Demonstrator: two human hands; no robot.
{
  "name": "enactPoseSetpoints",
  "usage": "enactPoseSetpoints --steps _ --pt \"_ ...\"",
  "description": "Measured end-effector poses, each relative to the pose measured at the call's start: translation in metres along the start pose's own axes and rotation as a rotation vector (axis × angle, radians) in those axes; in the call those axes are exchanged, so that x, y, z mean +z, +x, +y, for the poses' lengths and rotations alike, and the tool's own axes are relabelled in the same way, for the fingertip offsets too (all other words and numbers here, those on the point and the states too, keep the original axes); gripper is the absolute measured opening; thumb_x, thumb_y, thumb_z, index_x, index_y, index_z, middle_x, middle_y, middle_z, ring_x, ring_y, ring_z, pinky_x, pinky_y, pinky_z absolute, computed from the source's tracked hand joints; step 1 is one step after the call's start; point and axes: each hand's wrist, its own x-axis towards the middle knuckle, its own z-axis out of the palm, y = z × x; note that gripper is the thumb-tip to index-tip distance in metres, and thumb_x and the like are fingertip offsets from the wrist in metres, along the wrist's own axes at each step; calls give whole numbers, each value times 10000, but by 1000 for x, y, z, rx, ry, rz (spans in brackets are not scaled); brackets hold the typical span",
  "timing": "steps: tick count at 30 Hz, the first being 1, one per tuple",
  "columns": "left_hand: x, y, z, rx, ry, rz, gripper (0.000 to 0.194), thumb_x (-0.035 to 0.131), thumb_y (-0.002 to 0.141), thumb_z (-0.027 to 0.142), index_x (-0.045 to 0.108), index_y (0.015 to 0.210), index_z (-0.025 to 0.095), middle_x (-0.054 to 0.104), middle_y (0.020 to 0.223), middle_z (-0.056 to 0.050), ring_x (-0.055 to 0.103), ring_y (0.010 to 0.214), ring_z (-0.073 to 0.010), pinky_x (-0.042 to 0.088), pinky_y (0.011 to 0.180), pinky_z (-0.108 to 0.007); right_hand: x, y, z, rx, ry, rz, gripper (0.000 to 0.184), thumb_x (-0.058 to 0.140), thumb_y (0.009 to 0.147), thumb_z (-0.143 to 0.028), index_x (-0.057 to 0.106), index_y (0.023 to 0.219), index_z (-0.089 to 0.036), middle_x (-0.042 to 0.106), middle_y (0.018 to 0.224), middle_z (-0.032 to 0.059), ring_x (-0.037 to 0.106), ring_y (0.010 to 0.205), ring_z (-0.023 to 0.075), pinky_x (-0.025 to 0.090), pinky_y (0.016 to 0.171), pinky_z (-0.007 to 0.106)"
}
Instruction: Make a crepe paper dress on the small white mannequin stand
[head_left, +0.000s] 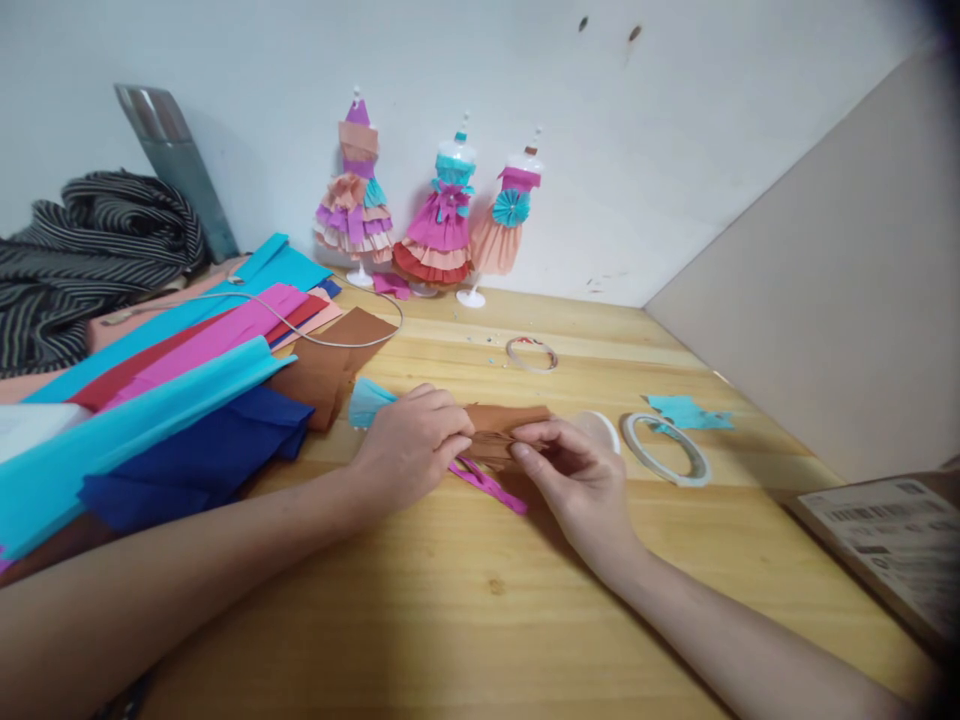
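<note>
A strip of brown crepe paper (504,420) stretches between my two hands above the table, with folds along its lower edge. My left hand (416,440) grips its left end, fingers closed. The thumb and forefinger of my right hand (581,475) pinch the folded part on the right. Below the paper lies a magenta paper strip (491,487). Pale blue pleated paper (367,402) sticks out behind my left hand. Beyond my right hand sits a white round object (600,430), partly hidden.
Three doll-size dress forms in paper dresses (435,220) stand against the wall. Coloured paper sheets (172,350), a striped cloth (97,250) and a bottle (180,160) are at left. Tape rolls (699,465), a turquoise scrap (690,410) and a cardboard box (877,540) are at right.
</note>
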Motion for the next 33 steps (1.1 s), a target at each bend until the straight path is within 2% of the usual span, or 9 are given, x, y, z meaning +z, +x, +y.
enactPoseSetpoints --steps 5,10,16,22,29,33 --pt "-1 0 1 17 -3 1 134 588 850 143 642 728 160 610 734 -12 549 751 -152 419 704 -283 0 1 0 20 22 29 183 691 718 -237 690 901 -221 650 736 3 534 571 125 460 521 261" --pt "-2 0 3 -28 -19 22 146 579 842 127 633 715 176 610 806 -12 556 791 -148 425 710 -271 -1 2 2 42 18 5 80 677 740 -262 692 786 -198 661 690 17 557 580 134 461 539 264" --pt "-2 1 4 -28 -95 58 150 619 793 86 597 672 171 680 949 -30 596 905 -171 449 816 -313 -1 1 1 35 40 -5 57 671 745 -257 681 752 -202 652 676 9 553 596 136 448 547 260" --pt "-3 3 4 -30 -132 51 180 615 794 81 582 642 172 702 811 -16 611 821 -163 452 773 -310 -1 4 -3 90 85 9 92 702 704 -256 650 660 -194 601 616 -4 527 578 132 440 542 263" --pt "-2 1 3 -48 -107 34 144 612 808 107 590 685 178 696 823 -15 601 831 -171 454 781 -318 0 4 -3 48 95 45 57 705 690 -209 650 676 -199 599 628 -7 537 570 122 441 523 248" --pt "-1 1 3 -91 -62 20 70 642 788 114 621 808 178 690 844 -19 593 833 -182 462 750 -318 0 3 -2 16 92 52 50 696 699 -205 677 745 -215 617 663 -6 558 590 131 456 525 257"
